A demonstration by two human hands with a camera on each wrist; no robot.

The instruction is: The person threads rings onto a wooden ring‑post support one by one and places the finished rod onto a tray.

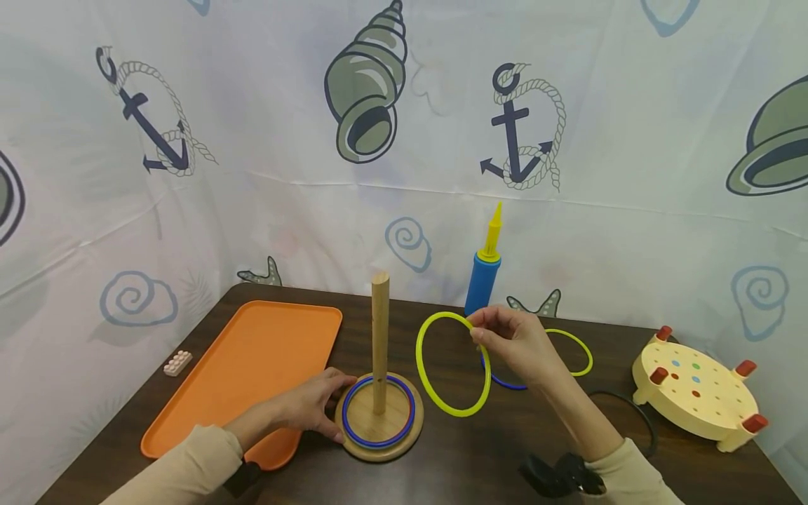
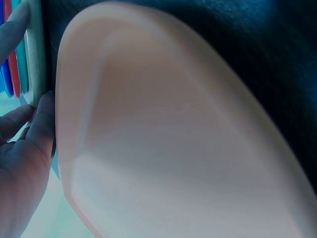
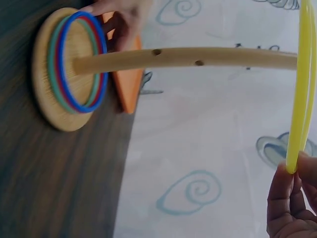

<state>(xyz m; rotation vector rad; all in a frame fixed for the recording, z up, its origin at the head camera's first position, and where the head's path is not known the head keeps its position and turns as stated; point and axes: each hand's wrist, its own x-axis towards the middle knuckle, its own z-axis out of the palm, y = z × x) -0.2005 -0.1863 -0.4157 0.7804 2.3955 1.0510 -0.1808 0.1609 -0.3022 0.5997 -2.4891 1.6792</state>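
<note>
A wooden ring-toss stand with an upright peg [image 1: 380, 330] rises from its round base [image 1: 379, 456]. Around the foot of the peg lie stacked rings, with a blue ring [image 3: 104, 59] on top and red and teal below it. My left hand [image 1: 309, 403] holds the base's left edge between thumb and fingers. To the right of the peg, my right hand [image 1: 514, 344] pinches a yellow ring [image 1: 459, 412] by its upper right rim. That ring is upright in the air, apart from the peg in the head view.
An orange tray [image 1: 252, 365] lies at left, beside a pale toy brick [image 1: 178, 362]. Behind stands a blue hand pump [image 1: 482, 280] with a yellow nozzle. Another yellow ring [image 1: 588, 351] and a cream round pegged board [image 1: 694, 386] are at right.
</note>
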